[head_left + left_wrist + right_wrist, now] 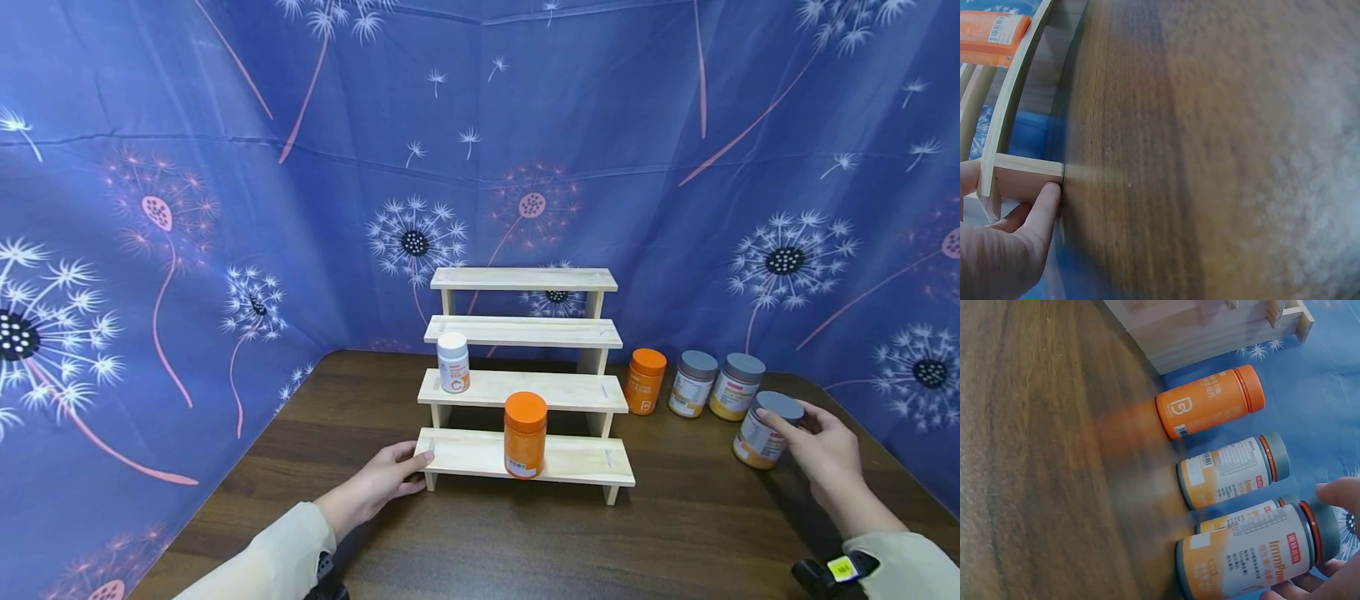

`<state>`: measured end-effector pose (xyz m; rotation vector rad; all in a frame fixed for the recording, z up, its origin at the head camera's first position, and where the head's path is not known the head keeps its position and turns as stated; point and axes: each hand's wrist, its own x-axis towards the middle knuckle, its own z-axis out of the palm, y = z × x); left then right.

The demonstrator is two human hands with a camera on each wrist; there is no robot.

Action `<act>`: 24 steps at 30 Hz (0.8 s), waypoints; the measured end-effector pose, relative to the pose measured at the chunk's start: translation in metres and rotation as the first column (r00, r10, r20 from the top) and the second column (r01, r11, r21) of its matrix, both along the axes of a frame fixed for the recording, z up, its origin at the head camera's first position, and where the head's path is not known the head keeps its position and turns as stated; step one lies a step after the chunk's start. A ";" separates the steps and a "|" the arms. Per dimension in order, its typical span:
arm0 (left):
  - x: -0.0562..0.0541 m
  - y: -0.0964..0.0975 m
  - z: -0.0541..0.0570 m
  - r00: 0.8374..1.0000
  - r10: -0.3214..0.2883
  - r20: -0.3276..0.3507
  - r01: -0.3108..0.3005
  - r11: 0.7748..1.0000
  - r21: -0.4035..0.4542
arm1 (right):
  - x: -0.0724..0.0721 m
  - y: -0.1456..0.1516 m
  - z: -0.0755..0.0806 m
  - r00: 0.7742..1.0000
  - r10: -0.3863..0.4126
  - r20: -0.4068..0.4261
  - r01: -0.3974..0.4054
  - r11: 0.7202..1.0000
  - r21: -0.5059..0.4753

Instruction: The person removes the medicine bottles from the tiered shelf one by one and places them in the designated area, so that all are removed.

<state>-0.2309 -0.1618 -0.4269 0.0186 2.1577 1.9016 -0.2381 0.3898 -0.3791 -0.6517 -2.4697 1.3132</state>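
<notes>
The left hand (382, 485) grips the wooden stand (573, 390) by its corner. Over there, the right hand (831, 454) clasps a grey-lidded jar (759, 440).

4 btls (692, 388) R of stand (558, 387), 2 on it.

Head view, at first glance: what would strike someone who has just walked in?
Probably an orange jar, bright on the bottom step of a pale wooden stand, with a blue dandelion-print cloth behind. Next, perhaps, the person's left hand, gripping the left end of that step, and the right hand, holding a grey-lidded jar towards the table's right edge.
</notes>
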 end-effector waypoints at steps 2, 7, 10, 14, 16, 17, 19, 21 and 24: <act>0.000 0.000 0.000 1.000 -0.003 0.000 0.003 1.000 0.003 | 0.000 0.002 0.001 1.000 0.005 -0.006 -0.005 1.000 -0.006; 0.000 0.000 0.001 1.000 -0.004 -0.002 0.004 1.000 0.000 | 0.000 0.004 0.006 0.999 0.019 -0.033 -0.019 1.000 0.012; 0.000 0.000 0.001 1.000 -0.004 -0.002 0.004 1.000 -0.002 | 0.001 0.001 0.010 0.998 0.017 -0.055 -0.016 1.000 0.015; 0.000 0.000 0.000 1.000 0.000 0.002 0.000 1.000 -0.003 | 0.003 -0.004 0.013 0.997 0.001 -0.074 0.001 0.999 0.034; 0.000 0.000 0.000 1.000 0.003 0.003 -0.003 1.000 -0.003 | 0.003 -0.006 0.014 0.996 -0.003 -0.084 0.007 0.999 0.045; 0.000 0.000 -0.001 1.000 0.002 0.003 -0.002 1.000 -0.002 | 0.004 -0.007 0.014 0.996 -0.004 -0.089 0.009 0.999 0.048; 0.000 0.000 -0.001 1.000 0.001 0.000 -0.001 1.000 0.001 | 0.004 -0.009 0.015 0.995 -0.006 -0.104 0.010 0.999 0.042; -0.001 -0.001 -0.001 1.000 -0.004 -0.003 0.004 1.000 0.006 | 0.004 -0.011 0.016 0.992 -0.007 -0.124 0.011 0.999 0.032; -0.001 0.000 -0.002 1.000 -0.004 -0.004 0.004 1.000 0.006 | 0.004 -0.013 0.018 0.989 -0.012 -0.150 0.017 0.999 0.030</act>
